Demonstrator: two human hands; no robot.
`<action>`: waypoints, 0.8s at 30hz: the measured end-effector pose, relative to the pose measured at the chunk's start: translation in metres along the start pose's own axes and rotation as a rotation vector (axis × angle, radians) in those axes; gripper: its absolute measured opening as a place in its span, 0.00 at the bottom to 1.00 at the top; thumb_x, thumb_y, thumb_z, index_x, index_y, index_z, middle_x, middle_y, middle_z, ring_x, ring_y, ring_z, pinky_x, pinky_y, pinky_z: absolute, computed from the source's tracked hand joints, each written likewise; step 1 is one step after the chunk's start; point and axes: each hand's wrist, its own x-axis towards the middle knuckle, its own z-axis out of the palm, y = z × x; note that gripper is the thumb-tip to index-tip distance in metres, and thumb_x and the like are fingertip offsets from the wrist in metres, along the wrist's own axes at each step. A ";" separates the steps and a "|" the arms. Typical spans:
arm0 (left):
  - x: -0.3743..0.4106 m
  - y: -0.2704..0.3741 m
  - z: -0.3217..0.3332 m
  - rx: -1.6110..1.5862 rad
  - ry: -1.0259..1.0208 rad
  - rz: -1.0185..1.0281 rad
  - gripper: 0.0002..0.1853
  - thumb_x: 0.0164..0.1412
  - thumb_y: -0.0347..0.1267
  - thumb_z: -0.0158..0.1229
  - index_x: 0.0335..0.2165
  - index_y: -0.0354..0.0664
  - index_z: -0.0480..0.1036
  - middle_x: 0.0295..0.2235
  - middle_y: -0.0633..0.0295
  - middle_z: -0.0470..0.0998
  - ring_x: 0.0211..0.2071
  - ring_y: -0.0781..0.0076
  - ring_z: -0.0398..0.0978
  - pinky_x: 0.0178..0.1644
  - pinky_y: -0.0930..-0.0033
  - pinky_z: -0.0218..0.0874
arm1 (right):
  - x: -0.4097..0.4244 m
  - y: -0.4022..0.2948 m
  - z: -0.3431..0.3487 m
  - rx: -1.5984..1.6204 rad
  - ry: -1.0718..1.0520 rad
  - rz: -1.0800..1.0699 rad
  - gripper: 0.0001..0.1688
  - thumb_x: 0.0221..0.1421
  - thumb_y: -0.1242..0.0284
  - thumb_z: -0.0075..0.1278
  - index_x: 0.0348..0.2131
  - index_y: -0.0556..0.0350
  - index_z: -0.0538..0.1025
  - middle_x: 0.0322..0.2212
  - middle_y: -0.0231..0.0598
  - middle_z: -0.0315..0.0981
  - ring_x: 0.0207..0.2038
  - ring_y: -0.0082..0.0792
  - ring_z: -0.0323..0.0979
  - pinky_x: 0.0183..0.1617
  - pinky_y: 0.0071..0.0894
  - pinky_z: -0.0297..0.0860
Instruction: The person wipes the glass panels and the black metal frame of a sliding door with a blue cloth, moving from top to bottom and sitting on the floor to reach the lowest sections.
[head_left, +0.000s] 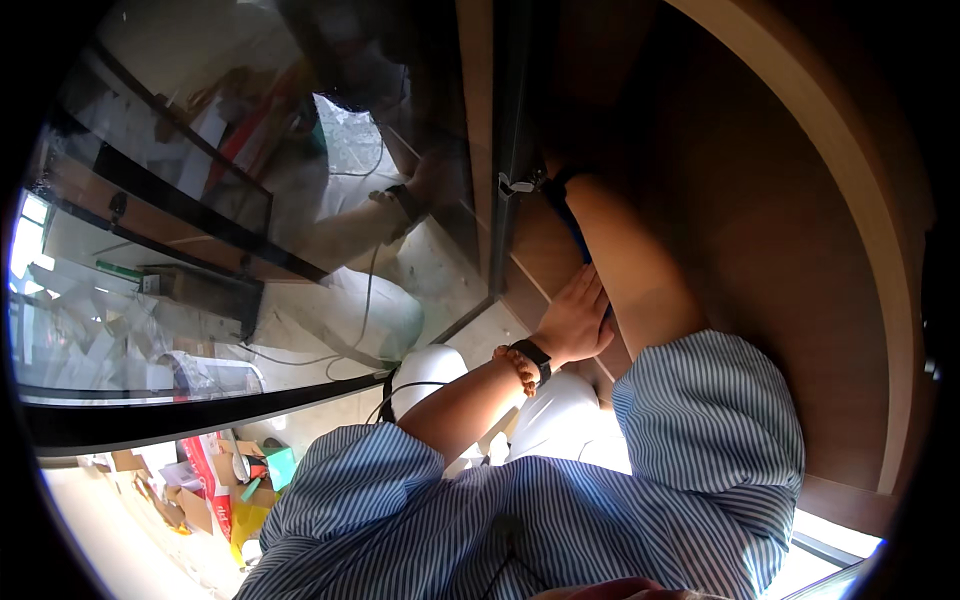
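Observation:
My left hand (576, 319), with a dark watch and a beaded bracelet at the wrist, lies against a dark blue object (581, 236) just inside a brown wooden cabinet. Whether its fingers grip this object cannot be made out. My right forearm reaches deep into the cabinet, with a dark band near its wrist; the right hand itself is hidden in shadow. Close to that wrist, a metal hinge (523, 183) is fixed by the black frame of a glass door. The glass door (420, 247) stands to the left and mirrors my arms.
The cabinet's pale curved-looking edge (862, 187) runs along the right. A black door rail (210, 412) crosses the lower left. Beyond it lie cardboard pieces (191, 510) and colored packaging. A thin cable (409, 385) passes near my knee.

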 end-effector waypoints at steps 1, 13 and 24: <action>0.001 0.000 0.004 0.004 0.008 0.013 0.35 0.49 0.39 0.49 0.54 0.28 0.62 0.58 0.41 0.58 0.62 0.48 0.51 0.67 0.54 0.40 | 0.010 0.006 0.011 0.017 0.002 -0.009 0.24 0.58 0.62 0.43 0.50 0.51 0.71 0.52 0.44 0.66 0.55 0.41 0.63 0.59 0.39 0.60; 0.001 -0.003 0.006 0.016 0.071 0.013 0.32 0.49 0.39 0.47 0.50 0.27 0.66 0.54 0.41 0.64 0.59 0.48 0.56 0.66 0.55 0.43 | 0.081 0.064 0.127 0.419 0.117 -0.279 0.21 0.59 0.61 0.42 0.44 0.55 0.74 0.45 0.43 0.73 0.48 0.41 0.69 0.52 0.38 0.64; -0.004 0.021 -0.025 -0.526 0.171 -0.243 0.18 0.54 0.37 0.57 0.42 0.41 0.72 0.43 0.53 0.75 0.46 0.52 0.71 0.48 0.59 0.64 | 0.006 0.058 0.148 -0.155 -0.192 -0.439 0.25 0.52 0.74 0.41 0.50 0.61 0.70 0.53 0.53 0.65 0.55 0.50 0.64 0.58 0.37 0.61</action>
